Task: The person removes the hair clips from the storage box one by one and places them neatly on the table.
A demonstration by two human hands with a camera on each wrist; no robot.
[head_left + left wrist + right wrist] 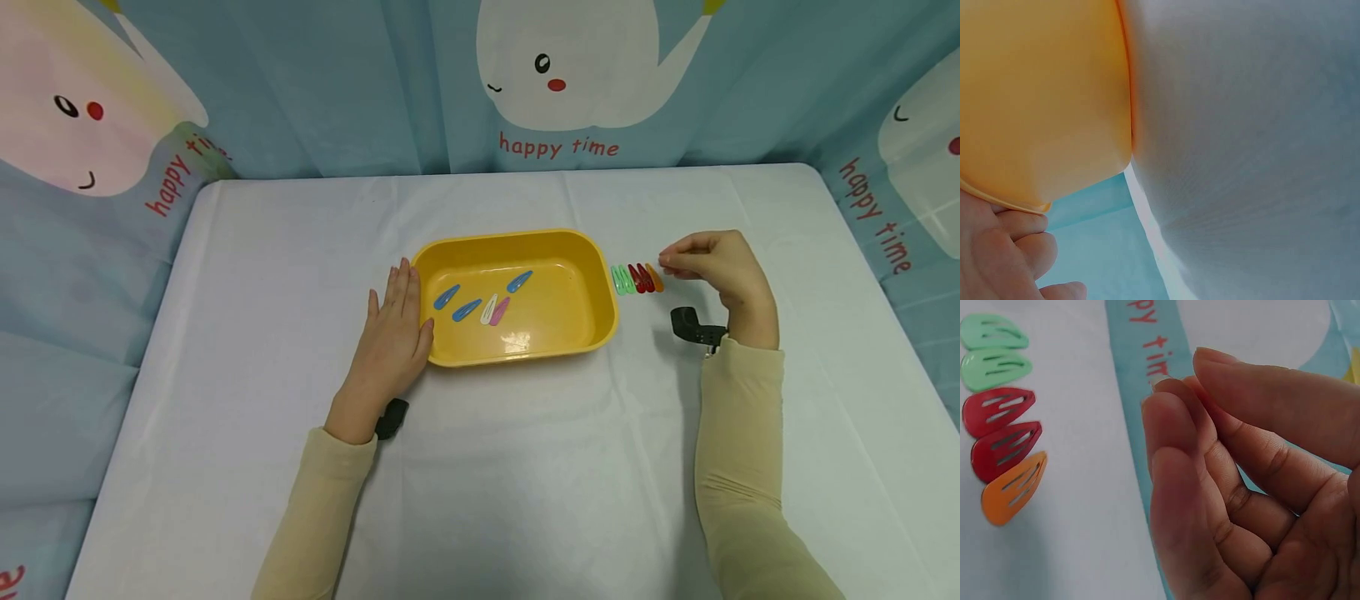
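My left hand [392, 337] lies along the left side of a yellow tray [517, 357], fingers straight and touching its rim. The left wrist view shows those fingers [1035, 250] against the tray's outside wall [1054, 112]. Beyond the tray's right end lies a row of snap hair clips: two green [994, 369], two red [1007, 450] and one orange [1013, 490]. My right hand [716, 262] hovers just right of the orange clip, its fingers loosely bent. The right wrist view shows nothing held between thumb and fingers [1179, 506].
Inside the tray lie three blue hair clips [467, 310], a white clip [488, 309] and a pink clip [499, 312]. A white cloth [525, 483] covers the table. Behind it hangs a blue curtain [337, 92] with printed figures.
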